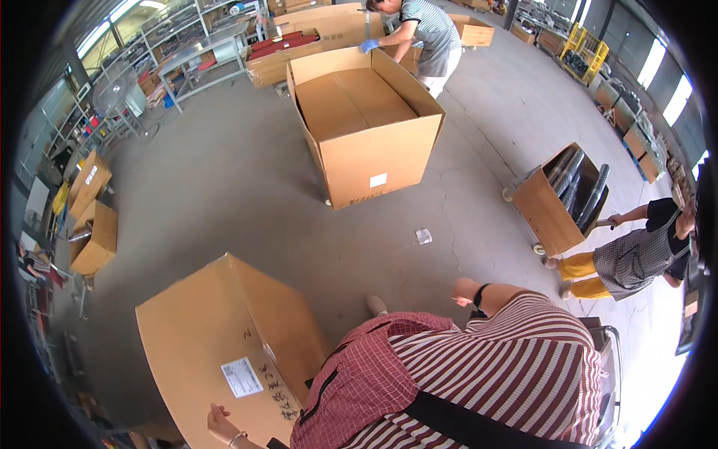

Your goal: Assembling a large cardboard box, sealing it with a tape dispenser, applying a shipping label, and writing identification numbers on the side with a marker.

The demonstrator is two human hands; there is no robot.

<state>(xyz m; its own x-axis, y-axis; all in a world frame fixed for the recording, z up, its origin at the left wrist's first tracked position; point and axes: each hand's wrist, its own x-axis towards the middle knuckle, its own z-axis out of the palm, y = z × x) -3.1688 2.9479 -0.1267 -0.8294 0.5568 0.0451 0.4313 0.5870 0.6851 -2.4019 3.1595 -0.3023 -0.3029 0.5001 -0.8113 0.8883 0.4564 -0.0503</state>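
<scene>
A large brown cardboard box (187,329) stands at my lower left, with a white label (241,377) and dark handwriting on its side. My left hand (222,425), a bracelet at its wrist, hangs beside that side with its fingers loosely apart and nothing in them. Whether it touches the cardboard I cannot tell. My right hand (465,291), with a black band on the wrist, is out in front of my body above the floor. Its fingers are curled in and no object shows in them. A scrap of white paper (424,236) lies on the floor ahead.
A big open-topped box (381,161) stands ahead, where a person (430,34) with a blue glove leans beside it. At the right, another person (636,254) stands by a wheeled box (550,209) of dark wrapped rolls. A fan (114,90) and metal table (202,52) are far left.
</scene>
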